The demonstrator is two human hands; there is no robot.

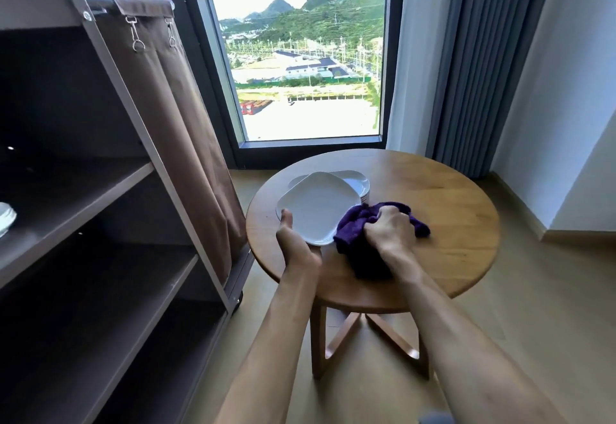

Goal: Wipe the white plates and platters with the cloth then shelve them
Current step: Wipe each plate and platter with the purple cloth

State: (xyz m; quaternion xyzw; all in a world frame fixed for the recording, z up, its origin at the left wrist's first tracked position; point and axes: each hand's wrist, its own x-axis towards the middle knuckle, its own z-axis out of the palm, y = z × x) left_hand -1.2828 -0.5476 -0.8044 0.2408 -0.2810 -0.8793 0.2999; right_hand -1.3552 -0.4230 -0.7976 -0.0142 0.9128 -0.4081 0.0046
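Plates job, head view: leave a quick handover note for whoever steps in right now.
Left hand holds the top white platter by its near edge, above the round table.
Right hand grips the purple cloth at the platter's right edge.
More white plates are stacked on the table behind it.
Done: some white dishes already sit on a cart shelf, at the left edge of view.
Left: wipe this platter, shelve it, then the stack.

L hand [293, 243] holds white platter [318, 207] by near edge; R hand [388, 227] grips purple cloth [360, 247] beside it, over round table [450, 197].
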